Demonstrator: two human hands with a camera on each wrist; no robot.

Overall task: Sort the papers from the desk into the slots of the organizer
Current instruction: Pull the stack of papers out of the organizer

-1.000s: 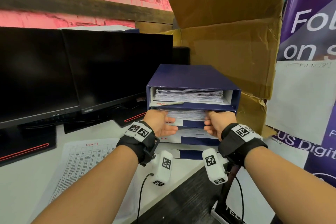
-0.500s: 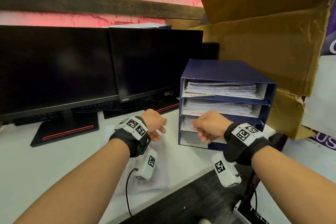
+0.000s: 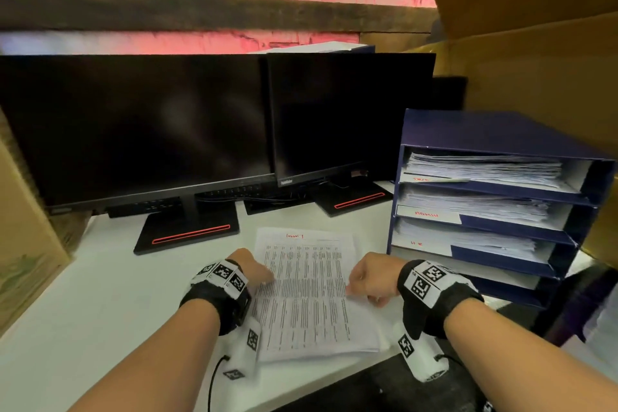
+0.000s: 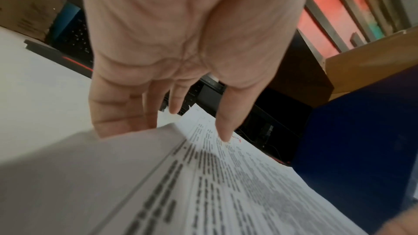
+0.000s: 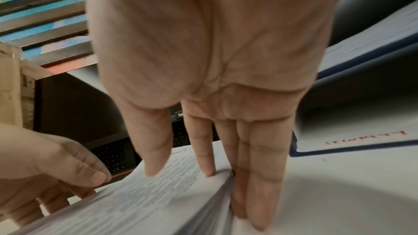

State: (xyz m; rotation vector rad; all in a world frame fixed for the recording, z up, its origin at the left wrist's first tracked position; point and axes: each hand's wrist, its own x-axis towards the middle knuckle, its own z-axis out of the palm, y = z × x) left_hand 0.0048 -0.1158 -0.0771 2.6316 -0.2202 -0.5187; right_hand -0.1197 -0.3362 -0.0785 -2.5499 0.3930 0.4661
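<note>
A stack of printed papers (image 3: 307, 294) with a red handwritten note at its top lies on the white desk (image 3: 83, 294) in front of me. My left hand (image 3: 257, 273) grips its left edge, with the thumb on top and the fingers (image 4: 140, 122) under the sheets (image 4: 226, 194). My right hand (image 3: 361, 281) holds the right edge, where the thumb and forefinger (image 5: 210, 171) are on top and the other fingers run down the side of the stack (image 5: 147, 203). The blue organizer (image 3: 495, 130) stands to the right. Its upper three slots hold papers behind red-lettered labels.
Two dark monitors (image 3: 133, 124) (image 3: 351, 110) on black bases stand behind the papers. A large cardboard box (image 3: 535, 43) rises behind the organizer, and another box (image 3: 26, 227) is at the far left. The desk's front edge runs just below my wrists.
Both hands left the organizer's slots, swung left and down to the desk, and now hold the paper stack by its two sides. My head turned left with them.
</note>
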